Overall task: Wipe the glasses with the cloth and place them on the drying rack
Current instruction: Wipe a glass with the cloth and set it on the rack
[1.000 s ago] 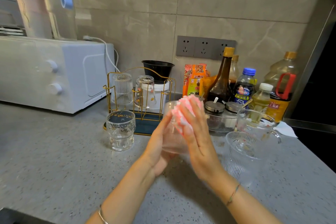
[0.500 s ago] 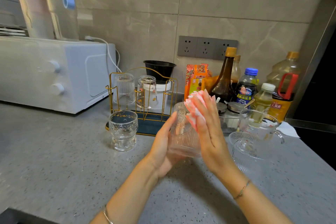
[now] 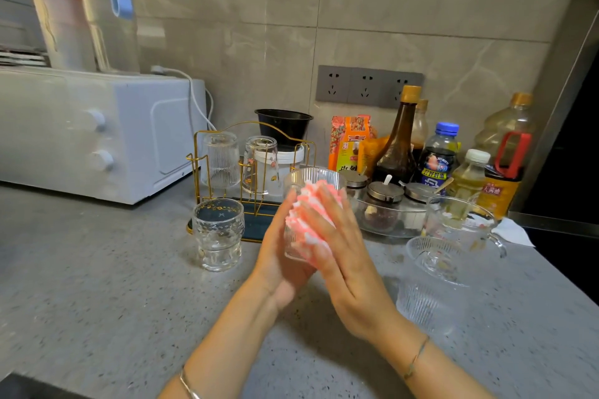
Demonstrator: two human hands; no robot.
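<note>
Ribbed glass (image 3: 312, 177) stands upright above the grey surface (image 3: 97, 269), sandwiched between both hands just in front of the gold drying rack (image 3: 262, 208). The left hand (image 3: 278, 256) lies with straight fingers along the glass's left side. The right hand (image 3: 350, 269), fingers also straight, presses the pink-and-white cloth (image 3: 311, 214) against its right wall.
</note>
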